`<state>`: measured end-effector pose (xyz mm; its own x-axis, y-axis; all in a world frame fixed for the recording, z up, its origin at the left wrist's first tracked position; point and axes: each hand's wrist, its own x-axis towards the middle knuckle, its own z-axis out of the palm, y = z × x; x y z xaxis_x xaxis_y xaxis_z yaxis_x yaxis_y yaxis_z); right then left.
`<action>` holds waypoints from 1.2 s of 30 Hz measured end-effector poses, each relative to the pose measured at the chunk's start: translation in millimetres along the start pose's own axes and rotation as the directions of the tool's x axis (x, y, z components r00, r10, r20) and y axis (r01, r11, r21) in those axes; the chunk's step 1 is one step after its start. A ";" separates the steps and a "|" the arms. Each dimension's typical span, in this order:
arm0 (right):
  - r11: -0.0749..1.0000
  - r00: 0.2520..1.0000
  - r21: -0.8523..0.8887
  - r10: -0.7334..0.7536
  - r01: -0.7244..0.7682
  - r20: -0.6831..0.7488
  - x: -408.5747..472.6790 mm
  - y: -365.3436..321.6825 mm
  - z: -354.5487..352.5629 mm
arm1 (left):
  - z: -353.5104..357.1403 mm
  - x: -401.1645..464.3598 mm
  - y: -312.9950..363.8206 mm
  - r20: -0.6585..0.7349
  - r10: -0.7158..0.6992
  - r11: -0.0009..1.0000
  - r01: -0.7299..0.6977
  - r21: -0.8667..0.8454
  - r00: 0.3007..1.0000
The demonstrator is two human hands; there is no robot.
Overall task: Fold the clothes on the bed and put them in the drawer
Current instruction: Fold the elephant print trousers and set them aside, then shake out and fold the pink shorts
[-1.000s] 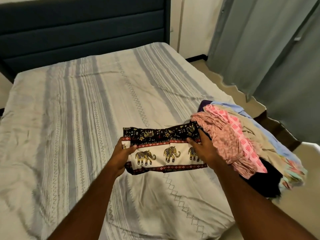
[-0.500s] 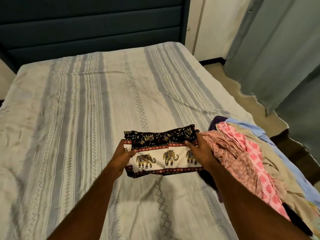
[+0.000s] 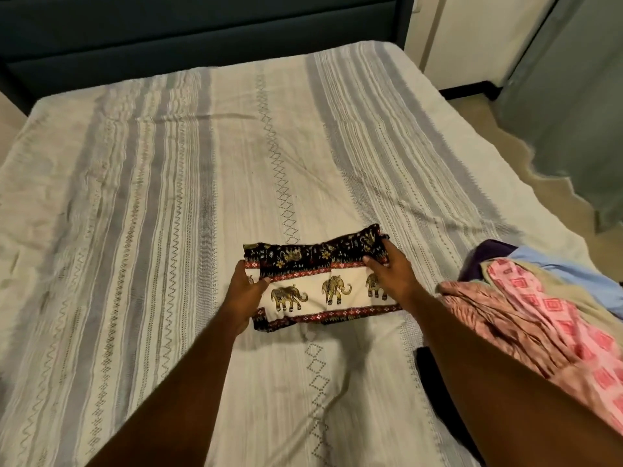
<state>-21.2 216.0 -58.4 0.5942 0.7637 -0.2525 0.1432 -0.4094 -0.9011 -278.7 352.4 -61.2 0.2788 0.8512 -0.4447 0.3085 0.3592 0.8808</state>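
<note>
Striped bedspread [image 3: 161, 203] lies bare beyond and left of the folded elephant-print garment [image 3: 320, 281]. Loose clothes pile [image 3: 526, 315] sits right of the garment, at the bed edge. Left hand [image 3: 244, 298] and right hand [image 3: 392, 274] grip the garment's ends. Garment: black floral band, cream band with gold elephants, red borders.
</note>
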 end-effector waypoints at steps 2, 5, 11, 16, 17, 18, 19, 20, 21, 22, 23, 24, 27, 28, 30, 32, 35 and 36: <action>1.000 0.999 0.003 -0.020 0.020 -0.025 26.5 -0.4 5.2 | 2.7 25.8 8.1 -0.004 0.033 0.999 -0.032 0.008 0.999; 1.000 0.998 0.020 -0.020 0.022 -0.068 67.5 9.8 17.2 | 7.9 69.2 13.8 0.006 0.070 0.997 -0.070 0.031 0.998; 0.999 0.996 -0.001 0.038 -0.038 -0.077 102.1 36.2 37.8 | 15.7 105.6 -1.2 -0.074 0.102 0.991 -0.095 0.089 0.992; 0.992 0.992 0.006 0.122 -0.122 -0.005 69.8 81.3 42.1 | 26.0 80.0 -41.6 -0.164 0.234 0.898 -0.148 0.415 0.958; 0.995 0.995 0.038 0.098 -0.098 -0.018 58.5 83.6 43.2 | 26.9 74.1 -47.4 -0.174 0.275 0.841 -0.149 0.520 0.945; 0.996 0.996 0.043 0.080 -0.078 -0.041 46.2 86.5 38.9 | 35.7 69.3 -53.9 -0.174 0.300 0.790 -0.142 0.597 0.938; 0.997 0.993 0.027 0.076 -0.074 -0.087 31.9 89.0 29.9 | 49.2 63.2 -59.0 -0.152 0.309 0.749 -0.142 0.647 0.939; 0.998 0.986 -0.005 0.067 -0.068 -0.155 16.3 97.1 14.9 | 70.2 54.2 -66.0 -0.094 0.332 0.727 -0.191 0.660 0.939; 0.997 0.974 -0.043 0.047 -0.058 -0.221 0.8 104.2 1.6 | 89.8 45.5 -72.5 -0.022 0.345 0.721 -0.250 0.646 0.938; 0.995 0.958 -0.092 0.011 -0.039 -0.287 -14.0 115.9 -14.0 | 111.5 36.0 -79.5 0.054 0.351 0.725 -0.307 0.617 0.935; 0.986 0.936 -0.165 -0.040 -0.020 -0.349 -26.8 124.4 -24.7 | 128.5 25.4 -82.4 0.113 0.329 0.731 -0.329 0.597 0.938; 0.967 0.901 -0.253 -0.094 -0.019 -0.425 -39.2 138.1 -41.2 | 151.0 14.2 -87.0 0.177 0.311 0.738 -0.354 0.574 0.934; 0.884 0.782 -0.435 -0.147 -0.171 -0.605 -71.9 172.0 -103.2 | 223.4 -26.8 -88.8 0.402 0.271 0.761 -0.451 0.467 0.874; 0.857 0.761 -0.443 -0.096 -0.265 -0.642 -80.8 184.3 -128.1 | 248.5 -42.5 -88.7 0.471 0.266 0.769 -0.479 0.423 0.841; 0.748 0.767 -0.482 0.057 -0.457 -0.639 -86.6 203.6 -159.7 | 282.3 -62.9 -89.4 0.538 0.242 0.799 -0.481 0.362 0.807; 0.649 0.816 -0.576 0.124 -0.497 -0.564 -91.9 217.0 -187.0 | 312.9 -83.0 -94.9 0.571 0.186 0.827 -0.441 0.347 0.799; 0.661 0.878 -0.632 0.086 -0.404 -0.471 -94.9 214.3 -210.2 | 342.6 -113.7 -103.0 0.591 0.109 0.843 -0.389 0.371 0.799; 0.700 0.875 -0.602 0.068 -0.384 -0.479 -97.9 212.3 -215.4 | 349.0 -122.8 -106.2 0.599 0.091 0.845 -0.379 0.376 0.796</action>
<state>121.4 -53.2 -149.0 0.9088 0.4016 -0.1134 0.3488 -0.8802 -0.3217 -28.3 76.1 -156.8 0.7944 0.4806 -0.3713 0.4971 -0.1632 0.8522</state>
